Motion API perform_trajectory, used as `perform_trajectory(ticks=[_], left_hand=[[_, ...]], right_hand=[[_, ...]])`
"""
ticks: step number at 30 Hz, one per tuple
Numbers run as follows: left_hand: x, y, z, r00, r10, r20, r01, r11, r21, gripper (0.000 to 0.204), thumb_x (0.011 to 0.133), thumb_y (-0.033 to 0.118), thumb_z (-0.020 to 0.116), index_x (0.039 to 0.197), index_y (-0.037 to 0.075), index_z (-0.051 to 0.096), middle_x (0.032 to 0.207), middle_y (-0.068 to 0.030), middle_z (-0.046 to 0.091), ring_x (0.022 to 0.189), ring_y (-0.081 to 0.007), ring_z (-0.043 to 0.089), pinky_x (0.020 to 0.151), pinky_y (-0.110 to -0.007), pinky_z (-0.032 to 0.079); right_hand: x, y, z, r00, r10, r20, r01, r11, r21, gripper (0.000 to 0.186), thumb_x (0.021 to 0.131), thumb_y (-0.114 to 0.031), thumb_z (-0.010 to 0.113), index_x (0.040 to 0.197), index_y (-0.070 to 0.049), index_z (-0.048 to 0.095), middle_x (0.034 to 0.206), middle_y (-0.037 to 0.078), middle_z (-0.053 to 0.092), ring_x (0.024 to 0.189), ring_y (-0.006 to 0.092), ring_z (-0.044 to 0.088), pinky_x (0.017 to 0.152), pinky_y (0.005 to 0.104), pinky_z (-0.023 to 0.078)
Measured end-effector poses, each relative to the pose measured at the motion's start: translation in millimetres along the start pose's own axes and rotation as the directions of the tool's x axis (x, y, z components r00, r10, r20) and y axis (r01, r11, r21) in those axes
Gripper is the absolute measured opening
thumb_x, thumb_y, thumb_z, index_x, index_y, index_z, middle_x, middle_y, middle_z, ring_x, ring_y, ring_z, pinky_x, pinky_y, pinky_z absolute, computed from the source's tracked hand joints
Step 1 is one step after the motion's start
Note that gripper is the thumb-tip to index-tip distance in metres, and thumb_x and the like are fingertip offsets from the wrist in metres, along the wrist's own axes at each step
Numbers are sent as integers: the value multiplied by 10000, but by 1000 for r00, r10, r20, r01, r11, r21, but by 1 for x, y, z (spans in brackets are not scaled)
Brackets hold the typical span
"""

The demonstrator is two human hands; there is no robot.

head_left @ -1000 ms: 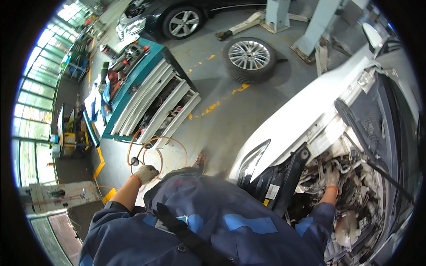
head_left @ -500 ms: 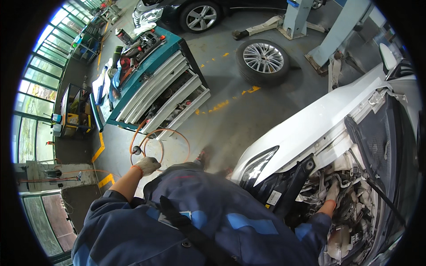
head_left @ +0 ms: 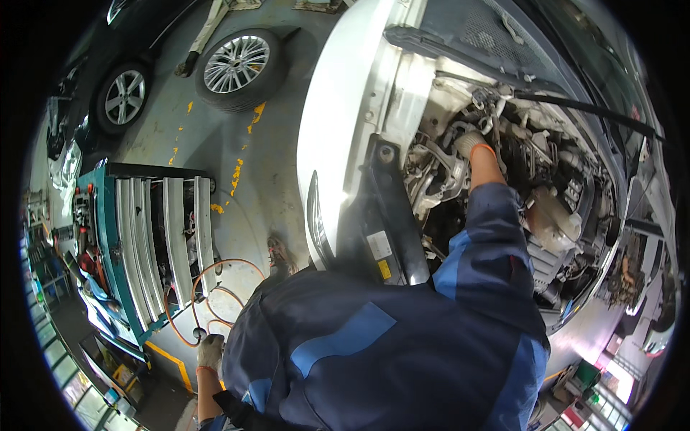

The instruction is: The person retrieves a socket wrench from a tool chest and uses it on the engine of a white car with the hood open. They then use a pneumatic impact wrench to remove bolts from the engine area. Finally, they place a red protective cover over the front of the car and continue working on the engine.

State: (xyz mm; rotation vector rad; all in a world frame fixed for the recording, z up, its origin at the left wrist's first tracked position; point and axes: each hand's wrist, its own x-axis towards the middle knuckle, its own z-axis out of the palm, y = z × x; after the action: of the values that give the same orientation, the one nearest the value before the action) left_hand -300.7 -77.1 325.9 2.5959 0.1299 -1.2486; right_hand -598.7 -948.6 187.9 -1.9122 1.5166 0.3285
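Note:
My right hand (head_left: pixel 468 144), in a pale work glove with an orange cuff, reaches into the engine bay (head_left: pixel 442 179) of a white car (head_left: pixel 334 115), among metal brackets and hoses; its fingertips are hidden. A translucent brownish reservoir (head_left: pixel 553 219) sits below and right of it. At the lower left, my gloved left hand (head_left: pixel 210 350) hangs beside my body with fingers curled, just below a small dark round fitting (head_left: pixel 199 335) by the orange hose (head_left: pixel 237 261); what it grips is too small to make out.
A teal tool cabinet (head_left: pixel 113 258) with drawers pulled out stands at left, tools on top. A loose wheel (head_left: pixel 219 93) lies on the floor near yellow markings. A dark car (head_left: pixel 100 65) is at upper left. My shoe (head_left: pixel 279 253) shows beside the white car.
The view has turned to the right, so the engine bay now sits higher and nearer the middle and the cabinet farther left. My right hand stays inside the engine bay.

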Motion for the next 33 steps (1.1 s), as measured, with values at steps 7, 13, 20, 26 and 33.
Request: perform_trajectory(ticks=[7,13,20,26,33], left_hand=[[4,-3,6,1000,-13,16,12,998,56,440,923,362,644,1149,9,779,1054,-211,782,1022,-334,730,922,-415,536],[-6,3,13,999,-32,16,32,999,26,458,918,389,655,1163,22,778,1036,-158,792,967,-275,738,891,-391,548],[-21,6,20,995,-95,-24,97,991,93,446,924,356,655,1176,8,776,1006,-160,794,945,-264,744,865,-387,553],[-12,-19,23,997,57,52,-63,991,121,424,942,356,637,1120,-5,770,943,-133,783,878,-229,740,813,-370,567],[-11,-11,30,990,-131,47,133,990,-50,436,970,376,618,1135,-6,750,910,-91,759,804,-177,700,764,-334,556]], right_hand=[[5,8,5,994,-107,-21,89,908,-409,324,965,-63,554,1214,-80,760,1184,185,758,1094,335,729,908,457,591],[12,18,10,965,-256,46,194,590,-784,298,985,-97,556,1155,-40,794,1214,198,754,1096,359,734,904,482,599],[30,40,13,938,-340,62,249,541,-803,308,973,-131,550,1106,-39,812,1178,204,762,1085,368,739,921,489,590],[51,63,-5,901,-273,337,433,607,-666,356,934,-240,586,1184,-72,775,1313,190,712,1215,371,670,1039,453,517],[87,62,-4,811,-290,509,528,-13,-849,360,981,-98,524,1234,-81,778,1380,123,706,1288,264,651,1090,460,500]])
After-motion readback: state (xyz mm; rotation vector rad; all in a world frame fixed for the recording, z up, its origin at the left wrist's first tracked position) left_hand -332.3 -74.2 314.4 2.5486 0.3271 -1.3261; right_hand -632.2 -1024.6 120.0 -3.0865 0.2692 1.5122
